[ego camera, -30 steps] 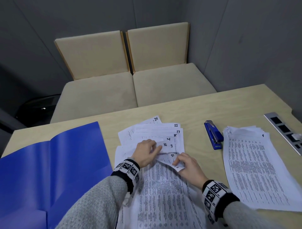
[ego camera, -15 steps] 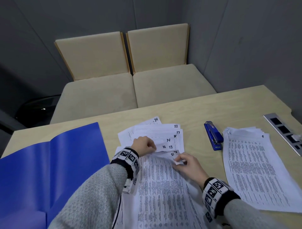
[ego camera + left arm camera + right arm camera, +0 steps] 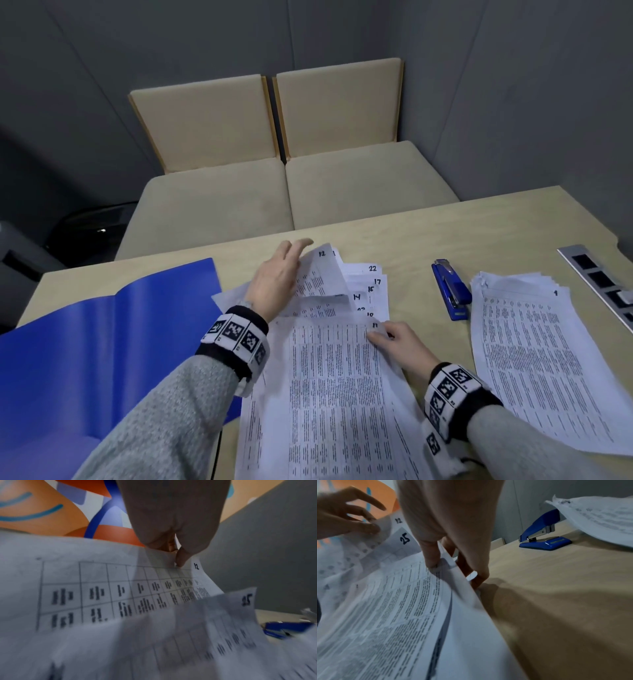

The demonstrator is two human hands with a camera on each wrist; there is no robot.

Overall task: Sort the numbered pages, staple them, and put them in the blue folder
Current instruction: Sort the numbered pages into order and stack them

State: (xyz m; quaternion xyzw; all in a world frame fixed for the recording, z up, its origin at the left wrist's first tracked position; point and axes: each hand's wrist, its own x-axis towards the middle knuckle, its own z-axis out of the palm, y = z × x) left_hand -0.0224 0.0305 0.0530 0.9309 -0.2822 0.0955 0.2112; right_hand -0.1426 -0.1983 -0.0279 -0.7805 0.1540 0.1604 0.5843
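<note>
A fanned pile of numbered pages (image 3: 342, 394) lies in front of me on the table, with corners 22, 17, 15 and 14 showing at its far end. My left hand (image 3: 296, 255) pinches page 12 (image 3: 320, 274) near its top edge and holds it lifted and curled above the pile; the left wrist view shows the pinch (image 3: 176, 557) beside the number, with page 25 (image 3: 240, 608) below. My right hand (image 3: 378, 334) pinches the top right corner of the pile's upper sheets (image 3: 447, 563). The blue folder (image 3: 85, 342) lies open at the left.
A blue stapler (image 3: 450, 291) stands right of the pile, and beyond it a stack topped by page 1 (image 3: 534, 359). A metal socket strip (image 3: 603, 281) is set in the table (image 3: 479, 233) at the far right. Two beige chairs (image 3: 274, 171) face the far edge.
My left hand has drawn page 12 out of the fan and lifted it up and away from me. The right hand has stayed at the pile's corner.
</note>
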